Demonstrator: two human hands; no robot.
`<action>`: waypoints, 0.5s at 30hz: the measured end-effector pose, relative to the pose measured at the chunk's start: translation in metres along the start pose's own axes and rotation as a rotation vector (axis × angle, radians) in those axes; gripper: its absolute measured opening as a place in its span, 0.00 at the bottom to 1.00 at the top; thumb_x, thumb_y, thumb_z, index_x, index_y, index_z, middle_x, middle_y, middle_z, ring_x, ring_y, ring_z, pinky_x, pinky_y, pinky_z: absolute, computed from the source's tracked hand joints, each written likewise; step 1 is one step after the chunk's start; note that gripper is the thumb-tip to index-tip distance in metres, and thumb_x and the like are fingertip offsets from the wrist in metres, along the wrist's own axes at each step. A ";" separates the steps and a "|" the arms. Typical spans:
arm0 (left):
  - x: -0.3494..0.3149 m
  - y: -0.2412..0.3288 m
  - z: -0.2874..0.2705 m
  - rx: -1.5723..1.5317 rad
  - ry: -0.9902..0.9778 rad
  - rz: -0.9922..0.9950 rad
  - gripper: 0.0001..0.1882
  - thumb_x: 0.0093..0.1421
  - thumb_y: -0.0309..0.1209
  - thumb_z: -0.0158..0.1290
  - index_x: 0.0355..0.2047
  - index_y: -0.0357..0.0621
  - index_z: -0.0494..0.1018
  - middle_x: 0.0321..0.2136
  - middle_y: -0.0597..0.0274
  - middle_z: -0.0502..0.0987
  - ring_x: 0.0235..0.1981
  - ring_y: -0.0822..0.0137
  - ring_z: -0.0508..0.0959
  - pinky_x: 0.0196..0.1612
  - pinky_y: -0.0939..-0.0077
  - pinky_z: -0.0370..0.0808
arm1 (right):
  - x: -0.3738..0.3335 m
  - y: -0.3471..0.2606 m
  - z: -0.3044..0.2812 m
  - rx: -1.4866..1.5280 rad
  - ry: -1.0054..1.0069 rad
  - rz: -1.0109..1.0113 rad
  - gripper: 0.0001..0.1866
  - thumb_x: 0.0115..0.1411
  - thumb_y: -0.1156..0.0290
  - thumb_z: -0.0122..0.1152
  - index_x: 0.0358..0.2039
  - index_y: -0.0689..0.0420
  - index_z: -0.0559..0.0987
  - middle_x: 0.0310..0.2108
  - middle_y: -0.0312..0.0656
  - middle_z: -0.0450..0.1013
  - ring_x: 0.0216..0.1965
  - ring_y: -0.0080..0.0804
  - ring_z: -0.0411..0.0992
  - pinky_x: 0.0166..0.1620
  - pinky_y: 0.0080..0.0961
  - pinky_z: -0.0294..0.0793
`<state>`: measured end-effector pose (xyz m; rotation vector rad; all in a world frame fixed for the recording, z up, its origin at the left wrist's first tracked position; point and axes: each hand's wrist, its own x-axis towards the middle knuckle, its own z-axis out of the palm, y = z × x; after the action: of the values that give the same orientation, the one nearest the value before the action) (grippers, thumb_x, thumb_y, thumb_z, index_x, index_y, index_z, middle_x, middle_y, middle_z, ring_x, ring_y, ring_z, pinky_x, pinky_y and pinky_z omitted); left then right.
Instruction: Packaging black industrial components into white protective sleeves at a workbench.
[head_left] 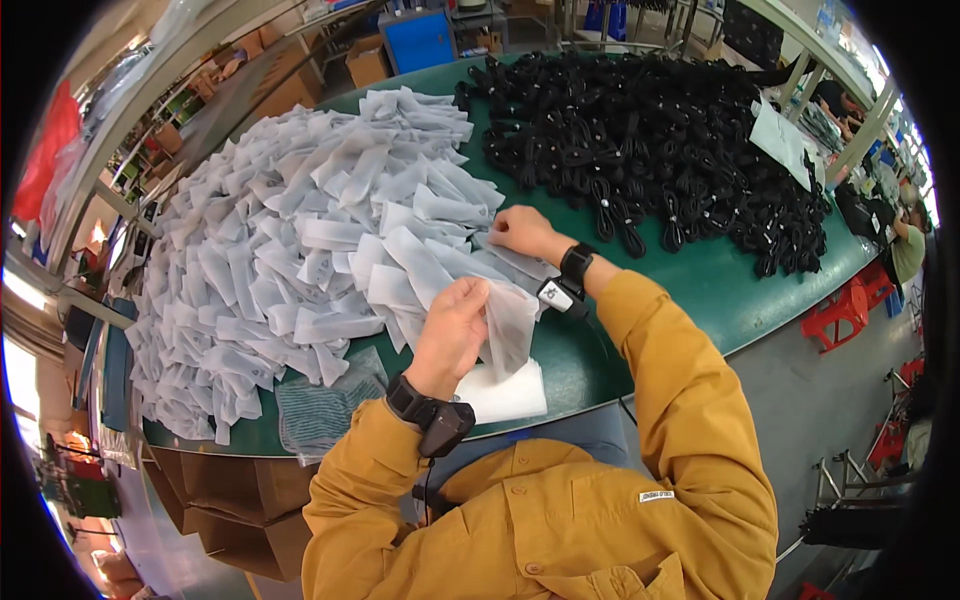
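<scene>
My left hand (pixel 452 338) pinches the edge of a translucent plastic bag (pixel 513 328), which hangs to the right of the fingers. Below that bag lies a stack of flat white bags (pixel 512 392) at the table's near edge. My right hand (pixel 527 233) has its fingers curled together at the right edge of a large pile of filled frosted bags (pixel 310 235). A greyish bag (pixel 522 263) lies under this hand; what the fingertips hold is hidden. Farther right, a broad heap of coiled black cables (pixel 640 140) covers the back of the table.
The green table (pixel 700 292) carries both piles. A striped cloth in clear plastic (pixel 325 400) lies at the near left edge. A white sheet (pixel 782 140) rests on the cables. Open cardboard boxes (pixel 240 500) stand below the table; red stools (pixel 840 315) are at the right.
</scene>
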<state>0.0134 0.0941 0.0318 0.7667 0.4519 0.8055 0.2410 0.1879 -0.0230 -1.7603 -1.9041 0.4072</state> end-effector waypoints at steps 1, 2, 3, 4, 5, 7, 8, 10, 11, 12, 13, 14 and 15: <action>0.003 0.002 -0.004 0.011 0.033 -0.006 0.11 0.70 0.30 0.47 0.43 0.32 0.70 0.40 0.54 0.78 0.43 0.62 0.78 0.49 0.65 0.76 | -0.001 0.005 0.007 0.034 0.003 -0.055 0.13 0.59 0.61 0.63 0.31 0.60 0.82 0.28 0.47 0.79 0.28 0.42 0.78 0.33 0.33 0.76; 0.004 0.007 -0.005 0.020 0.066 -0.013 0.11 0.70 0.30 0.47 0.43 0.32 0.70 0.40 0.54 0.78 0.43 0.62 0.78 0.49 0.65 0.76 | 0.000 0.006 0.007 0.066 0.003 -0.108 0.12 0.60 0.63 0.62 0.31 0.59 0.82 0.27 0.45 0.79 0.27 0.40 0.78 0.32 0.32 0.76; 0.008 0.015 -0.007 0.017 0.063 -0.011 0.11 0.70 0.30 0.47 0.43 0.32 0.70 0.40 0.54 0.78 0.43 0.62 0.78 0.49 0.65 0.76 | 0.001 0.010 0.003 0.062 0.004 -0.109 0.12 0.60 0.63 0.62 0.31 0.59 0.82 0.27 0.45 0.79 0.27 0.40 0.78 0.32 0.32 0.76; 0.012 0.032 -0.007 -0.006 0.041 0.063 0.10 0.69 0.30 0.47 0.42 0.33 0.71 0.40 0.54 0.78 0.43 0.61 0.78 0.49 0.65 0.75 | 0.000 0.007 -0.006 0.224 0.013 -0.058 0.11 0.60 0.64 0.61 0.32 0.59 0.81 0.25 0.41 0.78 0.27 0.37 0.78 0.31 0.31 0.75; 0.018 0.049 -0.012 -0.029 0.021 0.139 0.10 0.69 0.29 0.47 0.41 0.33 0.72 0.40 0.54 0.77 0.43 0.61 0.78 0.49 0.65 0.75 | -0.001 -0.001 -0.018 0.386 0.018 -0.008 0.09 0.60 0.65 0.61 0.32 0.59 0.81 0.24 0.38 0.77 0.27 0.35 0.77 0.30 0.29 0.75; 0.048 0.076 -0.041 0.039 0.073 0.258 0.10 0.67 0.31 0.49 0.41 0.35 0.73 0.40 0.53 0.78 0.43 0.57 0.78 0.50 0.61 0.75 | 0.005 -0.019 -0.043 0.546 0.021 0.042 0.08 0.61 0.67 0.60 0.33 0.58 0.81 0.22 0.35 0.76 0.27 0.32 0.77 0.29 0.28 0.74; 0.053 0.102 -0.043 0.898 0.118 0.495 0.14 0.65 0.33 0.52 0.45 0.35 0.72 0.42 0.50 0.77 0.47 0.54 0.77 0.53 0.59 0.73 | 0.012 -0.024 -0.059 0.549 0.059 0.034 0.08 0.61 0.68 0.60 0.37 0.58 0.80 0.25 0.34 0.75 0.29 0.29 0.77 0.32 0.25 0.75; 0.047 0.124 -0.039 1.773 0.163 0.712 0.19 0.62 0.35 0.55 0.49 0.35 0.71 0.45 0.47 0.75 0.50 0.50 0.75 0.57 0.57 0.70 | 0.023 -0.055 -0.074 0.555 0.092 0.009 0.09 0.61 0.69 0.60 0.40 0.57 0.78 0.28 0.32 0.75 0.31 0.26 0.77 0.34 0.22 0.75; 0.050 0.120 -0.034 1.618 0.215 0.786 0.23 0.60 0.36 0.57 0.52 0.38 0.70 0.49 0.46 0.73 0.55 0.48 0.71 0.59 0.52 0.67 | 0.031 -0.074 -0.076 0.842 0.026 -0.081 0.17 0.59 0.67 0.64 0.47 0.58 0.75 0.37 0.38 0.74 0.38 0.28 0.77 0.40 0.25 0.76; 0.061 0.110 -0.026 1.450 0.250 0.857 0.27 0.57 0.37 0.59 0.56 0.41 0.68 0.53 0.45 0.70 0.59 0.45 0.67 0.61 0.47 0.63 | 0.037 -0.078 -0.078 1.119 -0.035 -0.164 0.25 0.56 0.66 0.67 0.53 0.59 0.72 0.47 0.44 0.74 0.45 0.31 0.76 0.46 0.27 0.76; 0.065 0.106 -0.019 1.293 0.294 0.922 0.32 0.55 0.38 0.61 0.59 0.45 0.67 0.57 0.43 0.67 0.63 0.43 0.63 0.64 0.42 0.60 | 0.039 -0.075 -0.074 1.124 -0.041 -0.173 0.25 0.56 0.66 0.67 0.53 0.59 0.72 0.47 0.44 0.74 0.45 0.31 0.76 0.46 0.27 0.76; 0.054 0.092 -0.003 1.640 0.107 0.752 0.38 0.51 0.40 0.64 0.62 0.52 0.64 0.62 0.44 0.60 0.66 0.42 0.55 0.62 0.31 0.54 | 0.034 -0.055 -0.069 0.819 -0.014 -0.293 0.33 0.54 0.64 0.70 0.58 0.58 0.68 0.53 0.47 0.68 0.51 0.36 0.72 0.50 0.30 0.74; 0.034 0.076 0.009 1.967 -0.098 0.555 0.44 0.47 0.42 0.67 0.65 0.59 0.62 0.67 0.45 0.53 0.70 0.41 0.48 0.60 0.21 0.48 | 0.024 -0.034 -0.065 0.508 0.009 -0.400 0.40 0.51 0.63 0.72 0.62 0.56 0.64 0.59 0.51 0.63 0.56 0.40 0.69 0.54 0.34 0.72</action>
<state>0.0045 0.1503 0.0924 2.8242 0.9248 0.6053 0.2477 0.1998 0.0527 -1.0292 -1.8760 0.6571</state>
